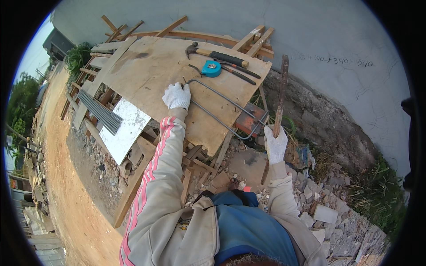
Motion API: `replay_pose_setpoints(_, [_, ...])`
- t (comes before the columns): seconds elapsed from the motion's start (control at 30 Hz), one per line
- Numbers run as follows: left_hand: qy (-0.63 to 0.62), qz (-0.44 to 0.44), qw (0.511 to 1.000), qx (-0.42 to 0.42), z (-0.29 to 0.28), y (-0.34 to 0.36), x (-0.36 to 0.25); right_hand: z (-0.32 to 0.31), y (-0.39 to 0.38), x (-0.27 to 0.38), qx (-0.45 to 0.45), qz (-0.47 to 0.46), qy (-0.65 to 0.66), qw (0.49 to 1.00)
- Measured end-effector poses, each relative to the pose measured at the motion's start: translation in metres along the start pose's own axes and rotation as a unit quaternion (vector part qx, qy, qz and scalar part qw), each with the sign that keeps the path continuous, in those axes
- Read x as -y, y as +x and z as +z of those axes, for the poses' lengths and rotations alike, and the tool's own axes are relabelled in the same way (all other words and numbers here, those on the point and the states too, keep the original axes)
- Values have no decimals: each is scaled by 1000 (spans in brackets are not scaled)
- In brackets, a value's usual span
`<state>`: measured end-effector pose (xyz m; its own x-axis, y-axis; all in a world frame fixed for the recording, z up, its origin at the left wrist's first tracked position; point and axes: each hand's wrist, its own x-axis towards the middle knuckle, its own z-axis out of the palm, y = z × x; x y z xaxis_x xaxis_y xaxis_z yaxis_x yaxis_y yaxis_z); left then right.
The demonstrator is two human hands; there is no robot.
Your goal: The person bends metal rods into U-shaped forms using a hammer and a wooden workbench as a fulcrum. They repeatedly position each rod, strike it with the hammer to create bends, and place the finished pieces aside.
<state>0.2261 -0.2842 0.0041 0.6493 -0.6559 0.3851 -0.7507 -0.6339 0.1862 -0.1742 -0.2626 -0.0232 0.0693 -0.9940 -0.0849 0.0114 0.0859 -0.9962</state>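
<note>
A thin grey steel rod, bent into a long open loop, lies across a worn plywood board. My left hand, in a white knitted glove, is closed on the rod's left end at the middle of the board. My right hand, gloved the same way, grips a long rusty metal bar that stands up steeply past the board's right edge. The rod's right end reaches close to my right hand; whether the bar touches it I cannot tell. A small nail-like pin stands by my left fingertips.
On the board's far side lie a hammer, a teal tape measure and dark-handled pincers. Straight steel rods are bundled at left beside a white panel. A grey wall stands behind; rubble covers the ground at right.
</note>
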Motion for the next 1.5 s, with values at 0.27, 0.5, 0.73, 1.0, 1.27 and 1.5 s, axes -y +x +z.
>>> replay_pose_setpoints(0.27, [-50, 28, 998, -7, 18, 21, -10, 0, -6, -4, -41, 7, -39, 998])
replay_pose_setpoints(0.5, [-150, 67, 973, -160, -8, -3, -20, 4, -9, -5, -87, -17, -88, 992])
replay_pose_setpoints(0.73, [-108, 257, 960, 39, -11, -56, -68, 3, -9, -8, -94, -61, -135, 984])
replay_pose_setpoints(1.0, [-54, 235, 970, -22, -10, -62, -84, 3, -8, 4, -74, -8, -79, 994])
replay_pose_setpoints(1.27, [-61, 201, 976, 52, -20, -62, -93, 0, -9, 6, -68, -17, -132, 989])
replay_pose_setpoints(1.5, [-80, 183, 975, 98, -26, -61, -91, -6, -3, 5, -34, -43, -145, 988])
